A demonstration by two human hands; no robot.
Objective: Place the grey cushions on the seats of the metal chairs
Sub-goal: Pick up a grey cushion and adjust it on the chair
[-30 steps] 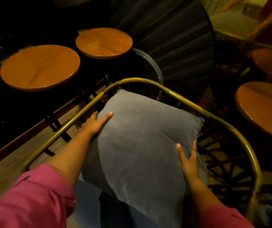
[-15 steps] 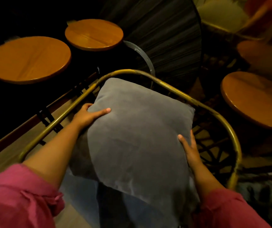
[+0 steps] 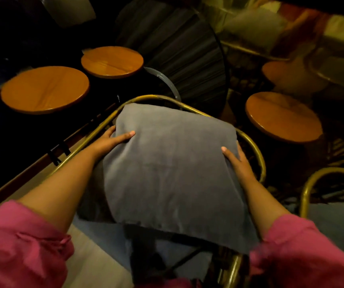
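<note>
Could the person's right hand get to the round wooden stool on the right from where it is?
Probably not as things stand. The right hand is gripping the grey square cushion, and the curved brass chair rail stands between it and the round wooden stool. It would have to let go and reach over.

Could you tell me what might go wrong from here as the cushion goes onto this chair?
The grey cushion lies tilted, its far edge over the brass chair frame, so it may settle on the rail rather than flat on the seat. The left hand and right hand grip only its side edges; letting go early could let it slide toward the person.
</note>
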